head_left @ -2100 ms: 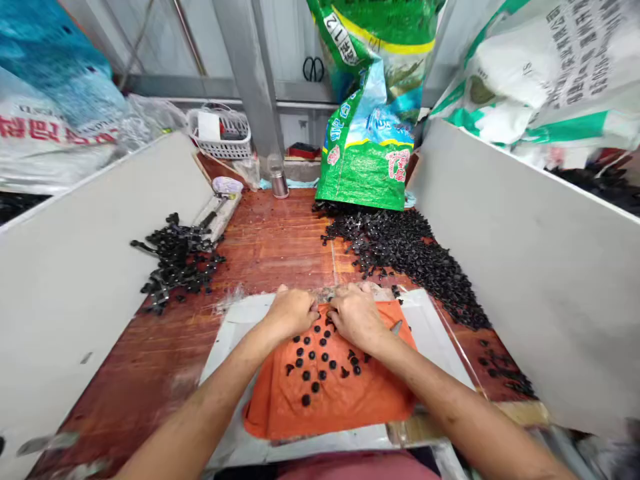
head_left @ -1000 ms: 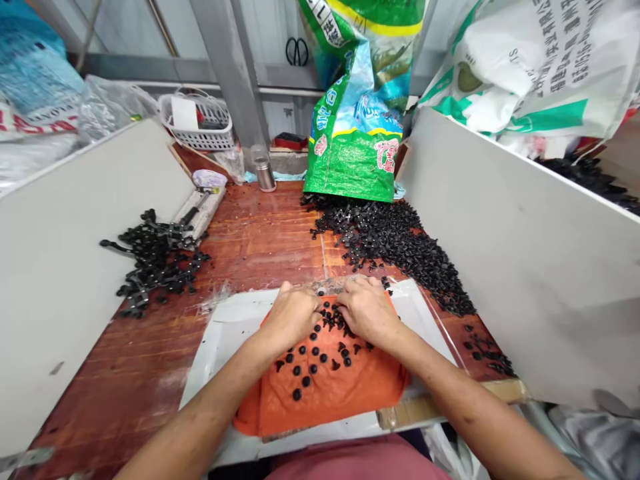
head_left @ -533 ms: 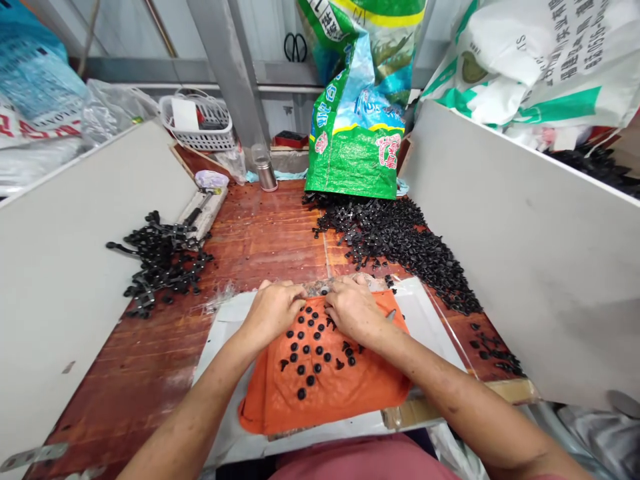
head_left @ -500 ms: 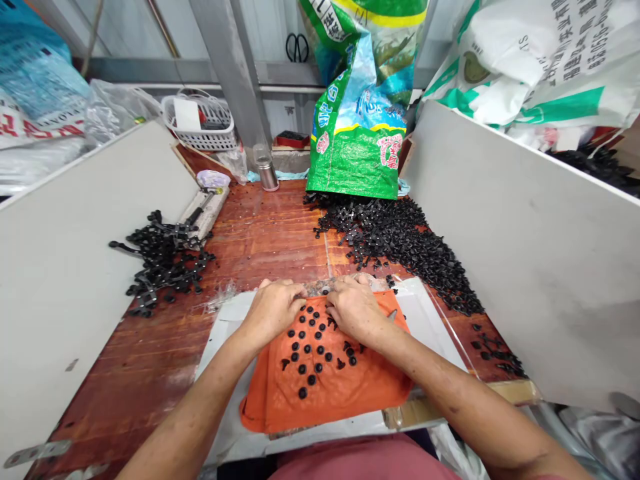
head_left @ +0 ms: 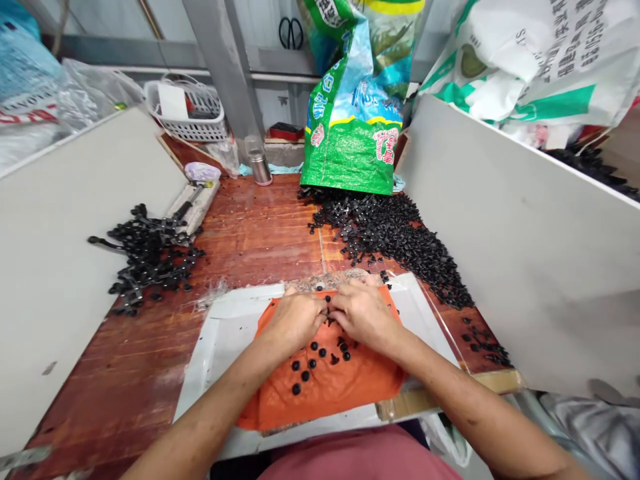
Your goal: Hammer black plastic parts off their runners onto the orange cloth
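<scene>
An orange cloth point(head_left: 330, 390) lies over a grey-white board point(head_left: 225, 327) at the table's near edge. Several small round black parts point(head_left: 305, 376) are scattered on it. My left hand point(head_left: 300, 317) is over the upper part of the cloth, fingers closed, its fingertips meeting those of my right hand point(head_left: 365, 310). The right hand is pinched too, at a small black piece point(head_left: 329, 319) between the two hands. Which fingers hold that piece is too small to make out. My left hand covers some of the cloth's upper left part.
A large heap of black parts point(head_left: 400, 233) spreads from under a green bag point(head_left: 350, 157) along the right panel point(head_left: 540, 233). Another black pile point(head_left: 150, 257) sits at left, beside a tool point(head_left: 187, 203). A metal-bodied bottle point(head_left: 260, 167) and a white basket point(head_left: 187, 120) stand behind.
My left hand has moved right and down over the cloth, closer to my right hand, covering black parts seen before. The head view has shifted slightly.
</scene>
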`<act>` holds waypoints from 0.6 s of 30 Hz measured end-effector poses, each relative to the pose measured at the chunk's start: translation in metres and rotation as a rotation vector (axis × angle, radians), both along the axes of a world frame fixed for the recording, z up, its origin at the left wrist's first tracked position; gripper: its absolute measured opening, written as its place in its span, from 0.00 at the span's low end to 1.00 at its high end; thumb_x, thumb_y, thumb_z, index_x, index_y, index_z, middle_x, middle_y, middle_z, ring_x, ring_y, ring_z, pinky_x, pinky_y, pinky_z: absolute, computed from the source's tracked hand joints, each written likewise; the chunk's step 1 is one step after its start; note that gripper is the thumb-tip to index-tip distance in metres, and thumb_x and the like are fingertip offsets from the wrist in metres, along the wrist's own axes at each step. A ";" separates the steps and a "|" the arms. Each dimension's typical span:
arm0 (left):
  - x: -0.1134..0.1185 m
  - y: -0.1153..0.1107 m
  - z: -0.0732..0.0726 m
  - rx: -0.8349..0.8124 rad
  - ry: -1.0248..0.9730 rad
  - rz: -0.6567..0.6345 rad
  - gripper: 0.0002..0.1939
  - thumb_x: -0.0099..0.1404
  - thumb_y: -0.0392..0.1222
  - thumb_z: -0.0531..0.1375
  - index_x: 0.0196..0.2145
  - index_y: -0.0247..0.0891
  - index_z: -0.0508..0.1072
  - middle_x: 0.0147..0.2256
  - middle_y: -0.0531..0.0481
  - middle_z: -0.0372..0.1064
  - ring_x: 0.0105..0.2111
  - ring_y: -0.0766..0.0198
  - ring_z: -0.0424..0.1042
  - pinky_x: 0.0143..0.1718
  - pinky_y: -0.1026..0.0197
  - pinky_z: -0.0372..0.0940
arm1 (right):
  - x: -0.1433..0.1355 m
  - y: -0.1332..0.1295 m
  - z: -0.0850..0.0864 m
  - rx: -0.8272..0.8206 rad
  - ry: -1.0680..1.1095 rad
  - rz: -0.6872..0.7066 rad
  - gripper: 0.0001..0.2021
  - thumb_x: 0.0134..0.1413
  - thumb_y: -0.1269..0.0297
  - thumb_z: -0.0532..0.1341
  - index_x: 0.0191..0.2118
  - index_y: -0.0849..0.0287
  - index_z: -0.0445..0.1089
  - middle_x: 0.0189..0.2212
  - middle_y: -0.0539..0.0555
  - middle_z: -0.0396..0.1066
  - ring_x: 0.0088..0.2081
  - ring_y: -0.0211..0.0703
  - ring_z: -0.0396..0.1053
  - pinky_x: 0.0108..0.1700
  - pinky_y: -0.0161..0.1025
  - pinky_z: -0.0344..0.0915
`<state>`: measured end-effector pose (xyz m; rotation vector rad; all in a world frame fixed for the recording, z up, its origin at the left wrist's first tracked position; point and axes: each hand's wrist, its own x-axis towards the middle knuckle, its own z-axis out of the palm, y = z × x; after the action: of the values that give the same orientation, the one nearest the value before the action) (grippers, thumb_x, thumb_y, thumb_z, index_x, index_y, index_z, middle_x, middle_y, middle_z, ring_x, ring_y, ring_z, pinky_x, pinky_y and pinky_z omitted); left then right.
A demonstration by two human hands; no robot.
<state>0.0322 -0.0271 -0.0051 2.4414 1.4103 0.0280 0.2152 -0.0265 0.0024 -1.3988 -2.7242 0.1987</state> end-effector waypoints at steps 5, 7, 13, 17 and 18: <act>-0.007 0.005 0.003 0.020 0.052 0.055 0.14 0.68 0.36 0.54 0.29 0.39 0.78 0.35 0.43 0.80 0.40 0.51 0.77 0.48 0.49 0.60 | -0.004 -0.012 -0.022 -0.033 0.109 0.021 0.11 0.66 0.65 0.60 0.34 0.59 0.77 0.35 0.56 0.75 0.43 0.49 0.64 0.49 0.48 0.49; -0.011 0.007 0.003 0.008 0.058 0.085 0.13 0.67 0.35 0.55 0.29 0.39 0.78 0.36 0.43 0.81 0.41 0.51 0.77 0.47 0.49 0.59 | -0.005 -0.011 -0.025 -0.051 0.134 -0.014 0.11 0.66 0.67 0.60 0.33 0.58 0.77 0.34 0.55 0.75 0.42 0.48 0.64 0.47 0.47 0.49; -0.016 0.019 0.001 0.000 0.021 0.168 0.13 0.67 0.37 0.54 0.29 0.41 0.76 0.34 0.47 0.81 0.37 0.55 0.77 0.45 0.52 0.57 | -0.013 -0.004 -0.026 -0.121 0.195 -0.052 0.11 0.64 0.66 0.64 0.29 0.52 0.78 0.31 0.47 0.74 0.38 0.41 0.65 0.46 0.43 0.49; -0.018 0.028 -0.001 0.013 0.062 0.189 0.12 0.67 0.38 0.54 0.29 0.40 0.76 0.34 0.45 0.81 0.36 0.54 0.77 0.43 0.52 0.57 | -0.018 0.000 -0.022 -0.079 0.171 -0.063 0.12 0.64 0.65 0.64 0.28 0.55 0.78 0.32 0.52 0.74 0.40 0.45 0.64 0.46 0.44 0.49; -0.018 0.029 -0.001 0.026 0.060 0.197 0.11 0.67 0.38 0.55 0.30 0.40 0.76 0.34 0.44 0.81 0.37 0.53 0.77 0.43 0.52 0.57 | -0.017 0.002 -0.020 -0.060 0.168 -0.067 0.12 0.65 0.64 0.63 0.30 0.55 0.79 0.34 0.53 0.74 0.42 0.46 0.64 0.46 0.45 0.50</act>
<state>0.0138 0.0016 -0.0057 2.3322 1.6822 0.0184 0.1985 -0.0243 -0.0176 -1.4156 -2.5518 0.3782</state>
